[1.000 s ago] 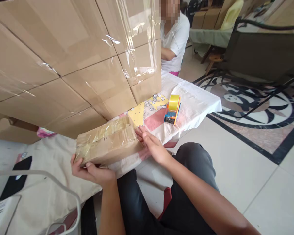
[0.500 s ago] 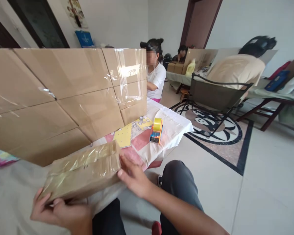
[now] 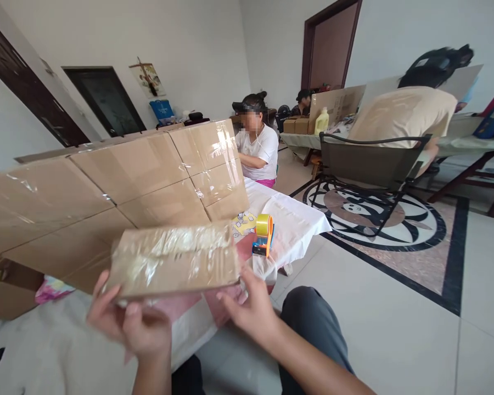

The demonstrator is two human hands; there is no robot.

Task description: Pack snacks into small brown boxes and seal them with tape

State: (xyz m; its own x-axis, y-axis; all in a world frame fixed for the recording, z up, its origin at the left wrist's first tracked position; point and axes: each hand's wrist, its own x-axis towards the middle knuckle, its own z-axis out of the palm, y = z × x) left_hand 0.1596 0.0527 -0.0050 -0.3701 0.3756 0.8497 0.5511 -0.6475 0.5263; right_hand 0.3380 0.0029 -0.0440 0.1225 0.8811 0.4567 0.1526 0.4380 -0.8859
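Note:
A flat cardboard parcel [image 3: 175,263] wrapped in clear tape is held up in front of me, lifted off the cloth-covered table [image 3: 300,225]. My left hand [image 3: 127,323] grips its near left edge, thumb on top and fingers under. My right hand [image 3: 251,307] supports its right end from below, fingers curled at the edge. A yellow tape dispenser [image 3: 263,233] with blue and orange parts stands on the table just beyond the parcel's right end.
A wall of taped cardboard boxes [image 3: 119,186] stands at the left behind the parcel. A person in a white shirt [image 3: 257,145] sits past the table. A dark folding chair [image 3: 366,170] holds another person at the right. Tiled floor [image 3: 395,318] lies open to my right.
The parcel has risen off the table and tipped to face me. Both hands went up with it, and the camera has tilted up to show more of the room.

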